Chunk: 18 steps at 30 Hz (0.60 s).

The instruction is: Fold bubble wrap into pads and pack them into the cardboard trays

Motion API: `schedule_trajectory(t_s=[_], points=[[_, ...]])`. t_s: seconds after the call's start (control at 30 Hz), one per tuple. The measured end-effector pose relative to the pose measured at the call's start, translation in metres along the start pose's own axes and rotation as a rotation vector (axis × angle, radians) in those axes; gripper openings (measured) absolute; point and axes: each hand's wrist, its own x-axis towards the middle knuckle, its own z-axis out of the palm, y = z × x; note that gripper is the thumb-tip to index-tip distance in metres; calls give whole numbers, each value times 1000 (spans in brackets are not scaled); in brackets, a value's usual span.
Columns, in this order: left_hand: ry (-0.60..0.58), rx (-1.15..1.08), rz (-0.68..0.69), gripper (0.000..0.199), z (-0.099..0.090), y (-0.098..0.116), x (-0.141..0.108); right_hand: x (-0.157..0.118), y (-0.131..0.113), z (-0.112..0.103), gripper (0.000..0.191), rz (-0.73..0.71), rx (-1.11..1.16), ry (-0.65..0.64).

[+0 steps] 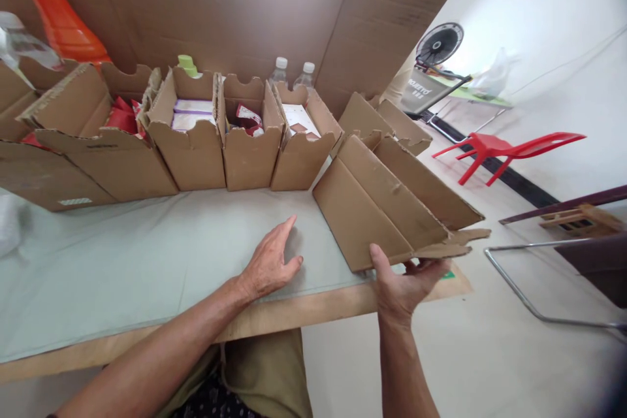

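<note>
two forearms [171, 339], right hand [404, 287] gripping one box [372, 209], left hand [269, 264] open

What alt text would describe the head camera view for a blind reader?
The right hand grips a cardboard box at the edge of the table; the open left hand is nearby, before a row of boxes holding packages.

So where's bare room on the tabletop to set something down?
Widest: pale green covering between the row of open brown cardboard bins and the left forearm. Narrower: between the left hand and the angled brown cardboard box held by the right hand. Crowded: the bins, side by side, and the right end.
</note>
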Motion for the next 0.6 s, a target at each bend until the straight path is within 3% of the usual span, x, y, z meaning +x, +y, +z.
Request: schedule_trajectory(t_s=[0.13,0.27,0.4,0.5,0.6], points=[[10,22,36,84,3,-5,0,0,2,16,112,-36,-59,49],[13,34,64,83,4,-8,0,4,1,32,111,-97,-67,9],[10,47,78,82,4,-7,-1,25,7,65,113,-139,-76,-12],[9,59,74,80,3,-5,-1,44,12,94,113,-141,-92,-67],[18,67,65,78,4,-4,-1,51,12,105,110,-151,-156,-161]])
